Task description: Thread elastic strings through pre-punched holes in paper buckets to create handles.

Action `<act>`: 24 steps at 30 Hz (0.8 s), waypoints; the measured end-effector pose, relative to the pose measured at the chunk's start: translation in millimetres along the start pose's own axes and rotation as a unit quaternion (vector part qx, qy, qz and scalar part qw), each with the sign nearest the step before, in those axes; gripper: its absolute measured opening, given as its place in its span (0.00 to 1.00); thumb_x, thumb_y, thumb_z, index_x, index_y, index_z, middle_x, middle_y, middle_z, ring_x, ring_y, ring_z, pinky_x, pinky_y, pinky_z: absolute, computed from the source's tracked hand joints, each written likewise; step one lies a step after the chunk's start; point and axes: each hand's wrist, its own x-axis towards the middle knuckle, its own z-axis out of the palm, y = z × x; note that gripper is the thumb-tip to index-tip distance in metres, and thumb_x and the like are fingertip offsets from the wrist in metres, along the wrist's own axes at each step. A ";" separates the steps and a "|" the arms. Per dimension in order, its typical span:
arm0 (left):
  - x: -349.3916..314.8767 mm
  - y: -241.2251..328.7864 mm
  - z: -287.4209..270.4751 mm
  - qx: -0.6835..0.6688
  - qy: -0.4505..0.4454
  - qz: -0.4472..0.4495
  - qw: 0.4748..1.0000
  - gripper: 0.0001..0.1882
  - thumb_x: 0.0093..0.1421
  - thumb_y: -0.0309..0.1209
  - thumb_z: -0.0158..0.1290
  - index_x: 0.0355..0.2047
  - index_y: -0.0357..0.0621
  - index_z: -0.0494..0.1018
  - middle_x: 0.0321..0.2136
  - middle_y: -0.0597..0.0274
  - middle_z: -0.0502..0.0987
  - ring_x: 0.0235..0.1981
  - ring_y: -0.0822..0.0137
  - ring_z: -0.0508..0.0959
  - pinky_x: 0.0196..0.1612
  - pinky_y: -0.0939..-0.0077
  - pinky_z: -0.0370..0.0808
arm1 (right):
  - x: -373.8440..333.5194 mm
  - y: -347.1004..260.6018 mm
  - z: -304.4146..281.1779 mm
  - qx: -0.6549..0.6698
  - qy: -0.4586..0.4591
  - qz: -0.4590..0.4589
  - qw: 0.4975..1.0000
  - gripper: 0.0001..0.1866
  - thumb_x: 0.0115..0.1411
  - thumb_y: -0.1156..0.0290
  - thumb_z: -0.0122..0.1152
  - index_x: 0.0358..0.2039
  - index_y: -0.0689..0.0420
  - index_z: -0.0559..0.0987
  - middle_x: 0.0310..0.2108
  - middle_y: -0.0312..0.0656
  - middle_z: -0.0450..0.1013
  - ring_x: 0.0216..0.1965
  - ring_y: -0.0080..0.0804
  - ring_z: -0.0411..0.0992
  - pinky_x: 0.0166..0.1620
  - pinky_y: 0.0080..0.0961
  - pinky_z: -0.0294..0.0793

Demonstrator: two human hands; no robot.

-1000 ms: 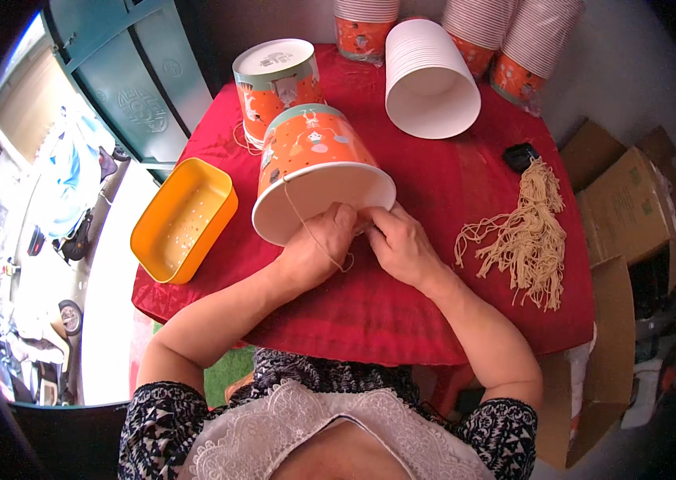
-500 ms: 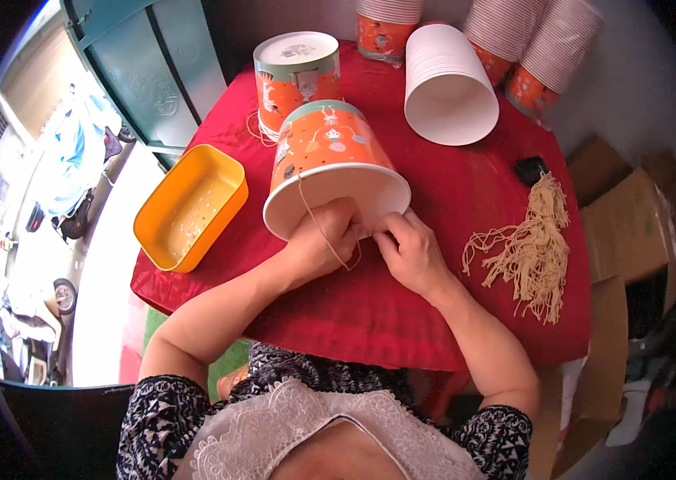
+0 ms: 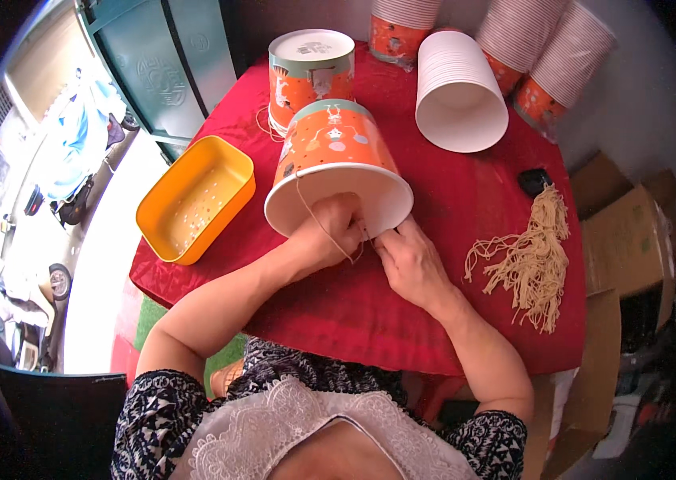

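An orange paper bucket with a green band and white rim lies tilted, its mouth toward me. A thin beige cord comes from the left side of its rim, hangs over my left wrist and loops up to the fingers at the lower right rim. My left hand reaches into the mouth, its fingers closed on the cord close to the wall. Outside, my right hand pinches the lower right rim, thumb and forefinger near the cord; the exact fingertip contact is hidden.
A yellow plastic basin with small white bits stands at left. Behind is an upturned bucket with cord. White nested buckets lie farther right, near wrapped stacks. A bundle of beige cords lies on the red tablecloth.
The view has shifted slightly. My right hand has turned a little at the rim, its fingers now lower and more under the edge. My left hand stays inside the bucket.
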 end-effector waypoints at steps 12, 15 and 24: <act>0.0 10.2 -14.0 -0.363 -0.139 -0.147 0.909 0.09 0.58 0.32 0.55 0.27 0.41 0.71 0.19 0.67 0.70 0.19 0.77 0.68 0.20 0.81 0.63 | -1.3 0.6 0.0 0.006 -0.013 0.012 1.000 0.08 0.51 0.83 0.52 0.34 0.68 0.73 0.37 0.58 0.67 0.41 0.57 0.69 0.44 0.45 0.71; 2.2 11.5 -12.0 -0.309 -0.123 -0.157 0.930 0.09 0.58 0.33 0.56 0.29 0.39 0.72 0.21 0.65 0.72 0.21 0.73 0.70 0.22 0.78 0.66 | 0.1 1.3 0.3 0.005 -0.005 -0.004 1.000 0.09 0.52 0.83 0.52 0.35 0.69 0.73 0.37 0.58 0.67 0.41 0.57 0.68 0.44 0.45 0.71; 2.4 8.2 3.6 -0.116 -0.006 0.001 0.993 0.12 0.55 0.31 0.54 0.25 0.30 0.75 0.17 0.52 0.74 0.19 0.64 0.74 0.25 0.67 0.71 | 0.0 6.5 -3.3 0.006 0.020 -0.009 1.000 0.06 0.53 0.81 0.53 0.33 0.67 0.74 0.34 0.58 0.70 0.37 0.56 0.71 0.40 0.44 0.74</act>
